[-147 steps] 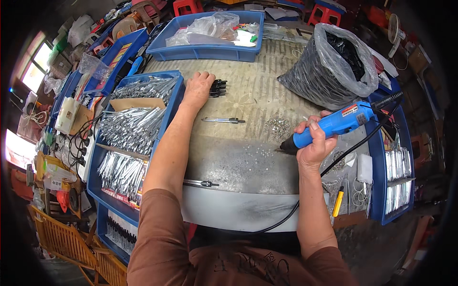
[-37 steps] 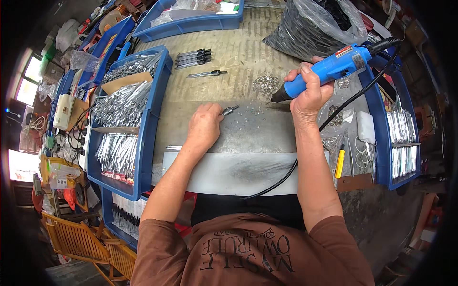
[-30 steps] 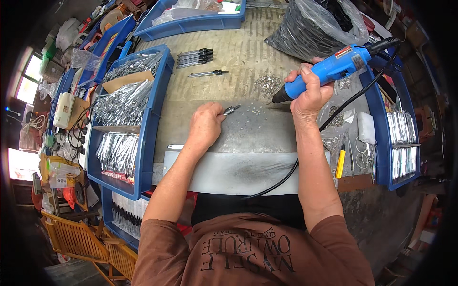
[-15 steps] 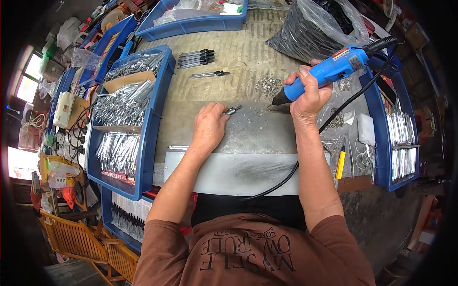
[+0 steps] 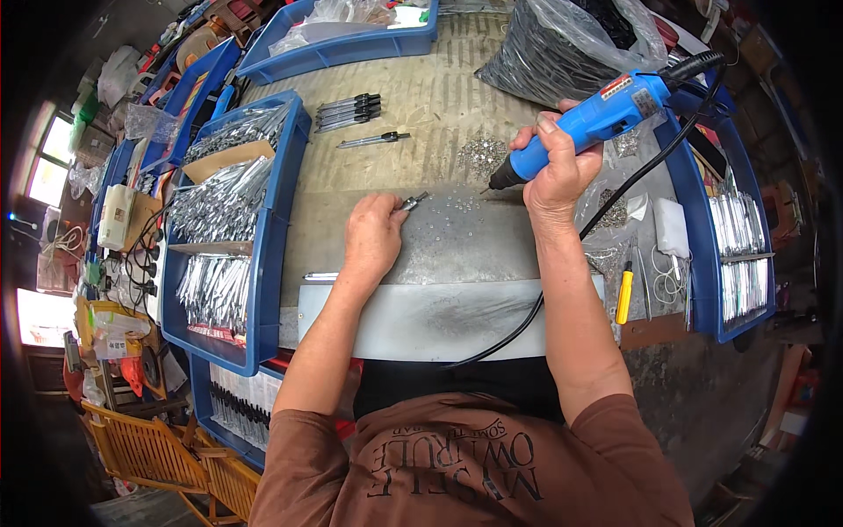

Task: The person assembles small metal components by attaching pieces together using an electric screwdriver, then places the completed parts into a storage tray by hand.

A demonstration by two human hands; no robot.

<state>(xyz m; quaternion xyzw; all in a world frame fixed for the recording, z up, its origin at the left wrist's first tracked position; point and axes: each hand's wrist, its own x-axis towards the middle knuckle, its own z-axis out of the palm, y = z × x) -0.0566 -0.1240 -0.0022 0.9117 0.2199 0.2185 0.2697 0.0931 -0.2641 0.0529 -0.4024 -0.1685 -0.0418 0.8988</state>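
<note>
My left hand rests on the worktable with its fingers closed on a slim metal piece, whose dark end sticks out toward the right. Most of that piece is hidden under the fingers. Wrapped round a blue electric screwdriver, my right hand holds it tilted, its black nose down and to the left. The thin bit hangs close to a pile of tiny metal parts. More tiny shiny parts lie scattered between the two hands. Beyond my left hand are several slim metal pieces with black ends and a single one.
Blue bins of metal strips stand left and right; another blue tray sits at the back. A plastic bag of dark parts is back right. The black cord crosses my right forearm. A yellow-handled tool lies nearby.
The whole view has shifted slightly. The screwdriver's tip is a little further left, nearer the held metal piece. Both hands keep their grips.
</note>
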